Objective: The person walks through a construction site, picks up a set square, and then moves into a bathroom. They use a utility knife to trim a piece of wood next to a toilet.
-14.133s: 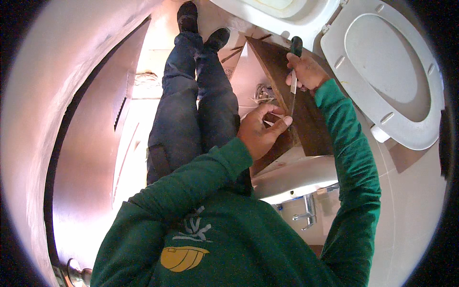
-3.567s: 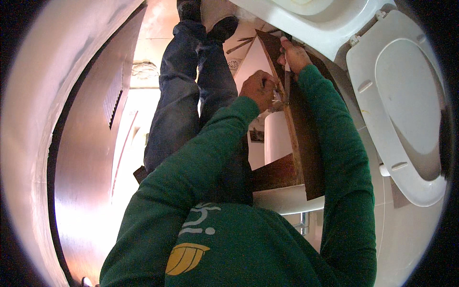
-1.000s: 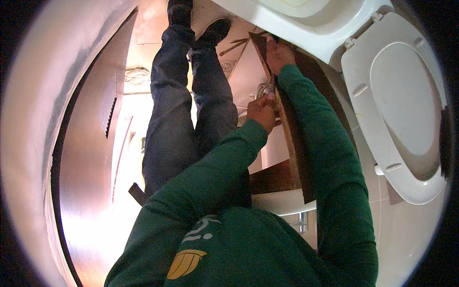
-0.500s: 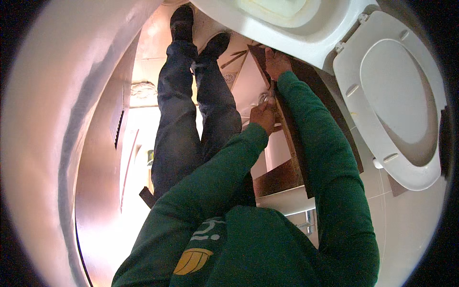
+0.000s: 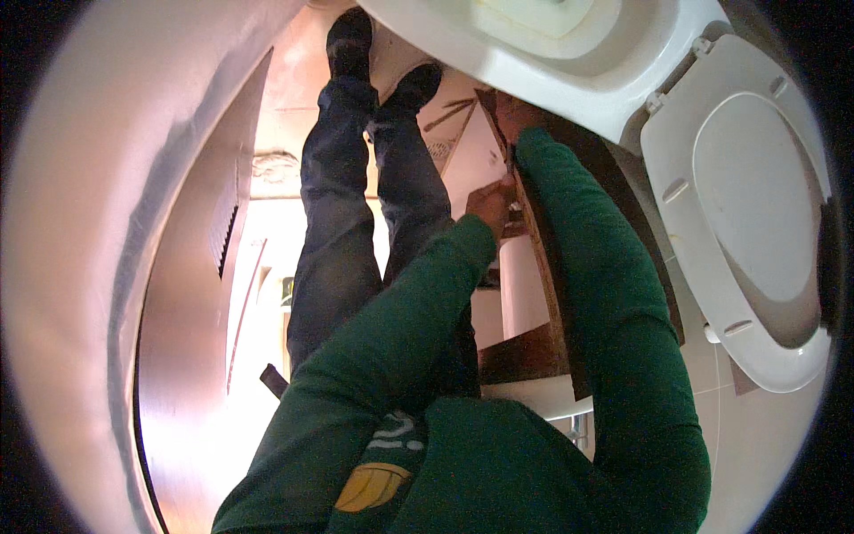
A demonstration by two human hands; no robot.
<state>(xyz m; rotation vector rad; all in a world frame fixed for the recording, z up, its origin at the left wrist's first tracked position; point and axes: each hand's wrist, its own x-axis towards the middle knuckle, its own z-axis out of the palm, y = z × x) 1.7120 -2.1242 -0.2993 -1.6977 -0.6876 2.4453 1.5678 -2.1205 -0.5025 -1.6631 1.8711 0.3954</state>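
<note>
A brown wooden cabinet door (image 5: 614,191) stands at an angle beside the cabinet frame (image 5: 544,258). My right hand (image 5: 518,116) is closed at the far end of the door, close under the toilet rim; its fingers are in shadow and partly hidden. Nearer to me, my left hand (image 5: 489,206) is closed with bent fingers at the inner edge of the frame. What its fingers pinch is too small to make out. Between the two hands shows a short dark thin piece (image 5: 511,162), its kind unclear.
A white toilet bowl (image 5: 498,62) with its raised seat (image 5: 676,191) stands at the far right. Inside the cabinet is a white upright column (image 5: 520,285). A chrome pipe (image 5: 579,430) shows below. My legs (image 5: 342,187) stretch across the floor, beside a tall panel (image 5: 191,294) on the left.
The view has shifted slightly, so the toilet sits further right and lower. My left hand has turned and now covers the shiny piece that showed at its fingertips. My right hand stays at the door.
</note>
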